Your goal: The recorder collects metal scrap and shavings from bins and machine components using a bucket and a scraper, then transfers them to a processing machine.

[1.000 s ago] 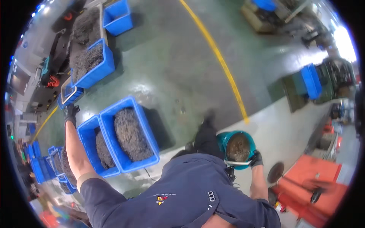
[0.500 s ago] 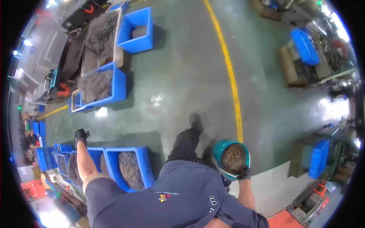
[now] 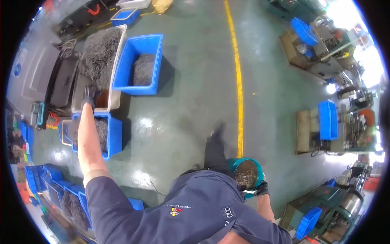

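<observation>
My right hand (image 3: 262, 188), in a black glove, is closed at the near right edge of a teal bucket (image 3: 232, 164) and carries it beside my body. Small brownish-grey pieces (image 3: 246, 174) cover the inside of the bucket; what they are is too small to tell. My left arm reaches forward with its black-gloved hand (image 3: 90, 96) apparently holding nothing, fingers partly apart. In the picture that hand overlaps the near end of a long beige bin (image 3: 115, 99) heaped with thin grey metal pieces (image 3: 102, 51); whether it touches the bin, I cannot tell.
Blue bins (image 3: 157, 83) with similar grey pieces stand at the left, more blue bins (image 3: 57, 191) at the lower left. A yellow line (image 3: 239, 89) runs along the green floor (image 3: 195, 81). Machines with blue trays (image 3: 328, 122) line the right side.
I have walked forward: the left bins now sit nearer, and the lower-left ones have slid back. My left arm has swung forward, while my right hand keeps hold of the bucket.
</observation>
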A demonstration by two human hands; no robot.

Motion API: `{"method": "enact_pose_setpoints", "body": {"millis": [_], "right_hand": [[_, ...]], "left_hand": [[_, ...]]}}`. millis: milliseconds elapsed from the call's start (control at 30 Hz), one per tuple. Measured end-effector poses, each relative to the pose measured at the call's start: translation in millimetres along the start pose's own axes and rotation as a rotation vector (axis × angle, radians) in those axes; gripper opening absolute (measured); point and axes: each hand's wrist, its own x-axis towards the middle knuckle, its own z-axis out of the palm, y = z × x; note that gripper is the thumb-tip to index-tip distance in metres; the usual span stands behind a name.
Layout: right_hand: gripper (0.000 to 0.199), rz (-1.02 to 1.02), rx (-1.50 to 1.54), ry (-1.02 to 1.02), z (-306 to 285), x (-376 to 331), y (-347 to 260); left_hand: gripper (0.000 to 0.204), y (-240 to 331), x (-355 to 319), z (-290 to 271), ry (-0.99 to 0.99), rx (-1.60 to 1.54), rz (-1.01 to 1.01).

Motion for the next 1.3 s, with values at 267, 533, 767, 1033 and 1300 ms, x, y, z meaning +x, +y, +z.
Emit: {"method": "enact_pose_setpoints", "body": {"millis": [267, 533, 767, 1033, 1300], "right_hand": [[0.04, 0.043, 0.087, -0.121, 327, 136, -185], [0.02, -0.068, -0.119, 0.184, 521, 244, -373], [0.033, -0.157, 0.043, -0.157, 772, 361, -532], [0.039, 0.18, -0.05, -1.199, 1032, 484, -704], [0.035, 0.084, 0.031, -0.101, 1266, 620, -847]], "left_hand": [[0.015, -19, 250, -59, 0.148, -1.051, -0.51], [0.03, 29, 446, 6, 0.077, -1.02, -0.772], [0.031, 131, 725, 38, 0.246, -1.403, -0.599], [0.02, 378, 1102, -23, 0.209, -0.766, -0.172], [0.022, 355, 1297, -32, 0.138, -0.791, -0.529]]}}
